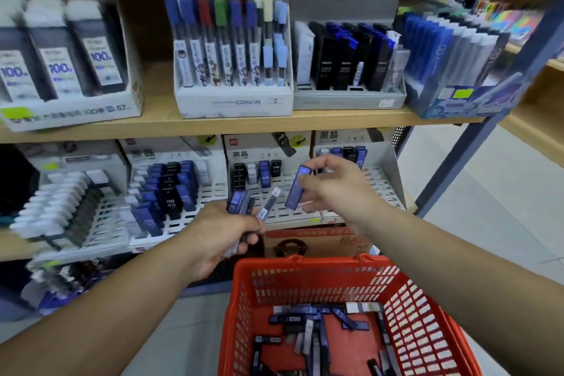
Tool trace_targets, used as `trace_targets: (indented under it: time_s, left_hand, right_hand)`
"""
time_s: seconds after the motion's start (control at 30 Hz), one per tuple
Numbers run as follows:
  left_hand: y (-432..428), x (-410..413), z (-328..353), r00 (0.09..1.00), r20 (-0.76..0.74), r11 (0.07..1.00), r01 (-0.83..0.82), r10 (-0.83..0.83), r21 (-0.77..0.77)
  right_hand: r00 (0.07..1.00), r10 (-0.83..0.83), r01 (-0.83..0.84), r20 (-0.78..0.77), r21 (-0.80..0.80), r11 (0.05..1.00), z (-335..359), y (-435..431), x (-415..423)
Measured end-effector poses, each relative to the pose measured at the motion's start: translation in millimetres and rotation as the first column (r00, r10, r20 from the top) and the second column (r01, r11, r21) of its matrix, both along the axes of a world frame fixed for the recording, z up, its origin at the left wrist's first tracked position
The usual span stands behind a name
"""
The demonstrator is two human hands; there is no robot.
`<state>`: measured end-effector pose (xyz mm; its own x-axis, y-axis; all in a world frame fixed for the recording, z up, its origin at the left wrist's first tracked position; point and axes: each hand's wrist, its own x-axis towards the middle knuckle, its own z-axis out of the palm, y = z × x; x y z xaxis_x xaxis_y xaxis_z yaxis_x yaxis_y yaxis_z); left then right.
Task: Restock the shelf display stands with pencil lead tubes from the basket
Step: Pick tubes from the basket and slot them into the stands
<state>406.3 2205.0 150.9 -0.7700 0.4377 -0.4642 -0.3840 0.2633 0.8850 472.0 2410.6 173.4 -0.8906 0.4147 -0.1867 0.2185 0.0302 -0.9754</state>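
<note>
My left hand [227,233] grips a bundle of pencil lead tubes [244,207], blue and clear ones fanning upward. My right hand [334,186] pinches a single blue lead tube [297,188], held tilted in front of the lower shelf. Behind both hands stand white slotted display stands [276,210], with a few black and blue tubes at the back rows. The red basket [308,276] sits below my arms, and several loose lead tubes [308,336] lie on its bottom.
The upper wooden shelf [232,123] carries boxed displays of pens and refills. A fuller stand of blue and black tubes [169,192] stands at the lower left. A cardboard box [317,243] sits behind the basket. A blue metal shelf post [476,143] rises at right beside open floor.
</note>
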Motion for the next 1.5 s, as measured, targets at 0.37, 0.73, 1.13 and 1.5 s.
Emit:
trace_targets:
  time_s: [0.37, 0.73, 1.13, 1.5]
  left_hand:
    - [-39.5, -28.6, -13.2, 0.995, -0.026, 0.994, -0.102, 0.101, -0.048]
    - [-37.3, -35.6, -3.7, 0.989, -0.001, 0.984, -0.149, 0.149, 0.096]
    - [-36.1, -40.2, 3.0, 0.935, 0.271, 0.915, -0.302, 0.229, 0.268]
    - [-29.8, -41.3, 11.3, 0.910, 0.357, 0.887, -0.332, 0.211, 0.321]
  right_hand:
    - [0.993, -0.108, 0.121, -0.055, 0.362, 0.924, -57.3, -15.8, -67.3]
    - [0.988, 0.131, -0.061, -0.081, 0.579, 0.813, -69.6, -3.7, -80.8]
    - [0.981, 0.191, -0.158, 0.027, 0.682, 0.714, -78.5, -0.6, -91.5]
    - [0.860, 0.508, -0.474, 0.053, 0.457, 0.753, -23.3, -38.3, -68.6]
